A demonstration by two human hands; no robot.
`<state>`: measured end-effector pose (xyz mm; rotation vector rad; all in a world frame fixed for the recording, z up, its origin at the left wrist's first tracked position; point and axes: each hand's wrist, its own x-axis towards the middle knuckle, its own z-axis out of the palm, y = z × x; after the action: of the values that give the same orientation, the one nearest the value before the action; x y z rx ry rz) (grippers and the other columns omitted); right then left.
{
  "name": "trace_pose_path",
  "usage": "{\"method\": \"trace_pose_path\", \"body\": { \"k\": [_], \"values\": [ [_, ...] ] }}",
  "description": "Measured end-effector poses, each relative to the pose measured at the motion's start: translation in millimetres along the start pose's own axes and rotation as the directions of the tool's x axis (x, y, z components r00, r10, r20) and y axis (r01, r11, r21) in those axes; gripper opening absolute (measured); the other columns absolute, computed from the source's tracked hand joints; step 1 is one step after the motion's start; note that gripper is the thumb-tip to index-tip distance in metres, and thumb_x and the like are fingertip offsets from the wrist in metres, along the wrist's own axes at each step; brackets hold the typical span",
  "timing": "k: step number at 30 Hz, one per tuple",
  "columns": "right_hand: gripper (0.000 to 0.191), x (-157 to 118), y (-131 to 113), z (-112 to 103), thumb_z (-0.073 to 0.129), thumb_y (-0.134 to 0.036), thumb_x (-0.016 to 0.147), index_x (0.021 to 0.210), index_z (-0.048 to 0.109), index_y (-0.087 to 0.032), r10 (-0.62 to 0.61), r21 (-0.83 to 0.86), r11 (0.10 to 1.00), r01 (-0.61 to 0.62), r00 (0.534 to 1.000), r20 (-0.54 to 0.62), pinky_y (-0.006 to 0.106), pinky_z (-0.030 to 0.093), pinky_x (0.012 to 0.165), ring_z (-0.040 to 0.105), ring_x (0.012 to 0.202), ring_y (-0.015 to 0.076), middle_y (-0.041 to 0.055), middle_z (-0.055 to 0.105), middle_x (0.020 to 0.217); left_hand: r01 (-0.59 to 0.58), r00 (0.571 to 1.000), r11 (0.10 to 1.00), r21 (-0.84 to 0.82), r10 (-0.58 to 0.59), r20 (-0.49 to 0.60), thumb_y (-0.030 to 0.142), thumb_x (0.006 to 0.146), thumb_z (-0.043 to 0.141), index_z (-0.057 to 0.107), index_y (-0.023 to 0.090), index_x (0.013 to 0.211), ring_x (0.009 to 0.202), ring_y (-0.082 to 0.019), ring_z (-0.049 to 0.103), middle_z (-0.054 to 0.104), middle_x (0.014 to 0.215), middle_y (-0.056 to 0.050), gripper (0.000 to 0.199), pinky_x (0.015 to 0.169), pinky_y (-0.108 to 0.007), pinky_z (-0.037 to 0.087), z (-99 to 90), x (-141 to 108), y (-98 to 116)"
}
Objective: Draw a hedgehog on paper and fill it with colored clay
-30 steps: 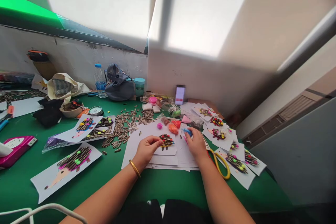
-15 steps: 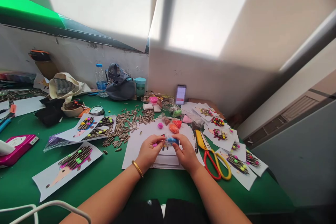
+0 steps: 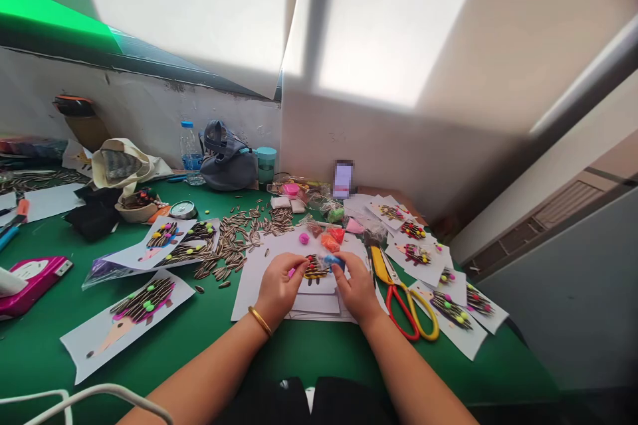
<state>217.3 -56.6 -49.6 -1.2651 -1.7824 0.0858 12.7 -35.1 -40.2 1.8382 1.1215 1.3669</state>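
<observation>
Between my hands lies a white card with a hedgehog picture [image 3: 315, 270], its back set with dark striped seeds and small red balls. My right hand [image 3: 357, 287] is closed on a small blue packet of modelling clay [image 3: 333, 261] in clear plastic, just above the card's right side. At the card's left, my left hand [image 3: 280, 284] has thumb and forefinger pinched together; whatever they hold is too small to make out. Under the card is a stack of white paper [image 3: 254, 285]. A magenta clay ball [image 3: 304, 238] sits on the paper beyond my hands.
Scissors [image 3: 399, 292] with red and yellow handles lie right of my right hand. Sunflower seeds [image 3: 234, 239] are heaped at the left. Orange clay [image 3: 331, 239] sits in front. Finished-looking hedgehog cards [image 3: 451, 309] overlap on the right; another card [image 3: 129, 319] is at the left.
My hands have moved apart, uncovering the hedgehog card between them. The blue packet has stayed with my right hand, and my left hand has drawn away from it to the left.
</observation>
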Motion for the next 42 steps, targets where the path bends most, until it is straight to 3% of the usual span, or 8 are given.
{"method": "trace_pose_path", "body": {
  "k": [4, 7, 11, 19, 27, 35, 39, 42],
  "values": [
    [0.039, 9, 38, -10, 0.046, -0.046, 0.095, 0.118, 0.059, -0.016, 0.116, -0.253, 0.958, -0.137, 0.988, -0.098, 0.045, 0.046, 0.094, 0.058, 0.106, 0.0279, 0.0142, 0.065, 0.112, 0.35, 0.936, 0.865, -0.359, -0.335, 0.106, 0.041, 0.074, 0.073, 0.075, 0.019, 0.093, 0.089, -0.024, 0.069, 0.076, 0.094, -0.008, 0.029, 0.082, -0.036, 0.053, 4.7, 5, -3],
    [0.041, 12, 59, -12, 0.043, -0.039, 0.095, 0.124, 0.059, -0.014, 0.236, -0.442, 0.868, -0.225, 0.971, -0.03, 0.047, 0.042, 0.099, 0.055, 0.115, 0.0299, 0.0167, 0.062, 0.122, 0.456, 0.89, 0.737, -0.499, -0.387, 0.242, 0.041, 0.069, 0.078, 0.075, 0.017, 0.097, 0.091, -0.024, 0.069, 0.077, 0.096, -0.008, 0.037, 0.085, -0.035, 0.053, 7.5, 5, 1],
    [0.042, 10, 58, -10, 0.047, -0.034, 0.092, 0.13, 0.058, -0.017, 0.296, -0.553, 0.791, -0.26, 0.955, -0.026, 0.052, 0.036, 0.103, 0.044, 0.129, 0.0338, 0.0155, 0.053, 0.139, 0.469, 0.883, 0.736, -0.488, -0.399, 0.246, 0.045, 0.068, 0.077, 0.072, 0.016, 0.083, 0.073, -0.019, 0.066, 0.074, 0.074, -0.005, 0.033, 0.074, -0.031, 0.052, 6.8, 2, 7],
    [0.029, 4, -20, -12, 0.049, -0.028, 0.095, 0.119, 0.063, -0.024, -0.155, -0.073, 0.985, 0.157, 0.987, 0.038, 0.047, 0.042, 0.101, 0.053, 0.118, 0.026, 0.0092, 0.062, 0.123, 0.429, 0.902, 0.792, -0.435, -0.354, 0.245, 0.046, 0.069, 0.075, 0.065, 0.016, 0.065, 0.059, -0.015, 0.055, 0.062, 0.058, -0.001, 0.032, 0.06, -0.026, 0.043, 6.5, -2, 18],
    [0.02, -3, -51, -3, 0.058, -0.031, 0.093, 0.11, 0.068, -0.027, -0.133, 0.203, 0.971, 0.123, 0.991, 0.033, 0.046, 0.046, 0.097, 0.058, 0.111, 0.0249, 0.0067, 0.068, 0.113, 0.521, 0.852, 0.701, -0.486, -0.394, 0.345, 0.056, 0.074, 0.07, 0.066, 0.013, 0.065, 0.057, -0.011, 0.047, 0.054, 0.056, 0.001, 0.045, 0.057, -0.025, 0.037, 15.4, -13, 36],
    [0.017, -1, -53, -9, 0.054, -0.027, 0.095, 0.098, 0.07, -0.025, -0.133, 0.191, 0.972, 0.137, 0.991, -0.03, 0.044, 0.049, 0.092, 0.063, 0.101, 0.0234, 0.0057, 0.072, 0.099, 0.773, 0.622, 0.23, -0.591, -0.456, 0.636, 0.068, 0.087, 0.045, 0.07, 0.015, 0.093, 0.085, -0.018, 0.065, 0.07, 0.089, -0.009, 0.06, 0.079, -0.028, 0.049, 12.1, -14, 53],
    [0.024, -6, -67, -2, 0.049, -0.027, 0.097, 0.114, 0.066, -0.027, -0.248, 0.084, 0.967, 0.242, 0.966, 0.07, 0.046, 0.045, 0.1, 0.059, 0.116, 0.0243, 0.0062, 0.07, 0.118, 0.742, 0.614, -0.037, -0.669, -0.362, 0.701, 0.074, 0.088, 0.029, 0.065, 0.018, 0.11, 0.096, -0.023, 0.066, 0.07, 0.103, -0.012, 0.07, 0.083, -0.036, 0.052, 6.8, 0, 60],
    [0.047, -12, -78, 5, 0.037, -0.042, 0.1, 0.141, 0.047, -0.021, -0.329, 0.03, 0.944, 0.33, 0.921, 0.211, 0.055, 0.031, 0.113, 0.045, 0.135, 0.0283, 0.0119, 0.054, 0.141, 0.634, 0.661, -0.095, -0.767, -0.45, 0.601, 0.072, 0.09, 0.018, 0.058, 0.019, 0.122, 0.112, -0.025, 0.062, 0.065, 0.121, -0.015, 0.074, 0.09, -0.04, 0.051, -1.1, 12, 59]
  ]
}}
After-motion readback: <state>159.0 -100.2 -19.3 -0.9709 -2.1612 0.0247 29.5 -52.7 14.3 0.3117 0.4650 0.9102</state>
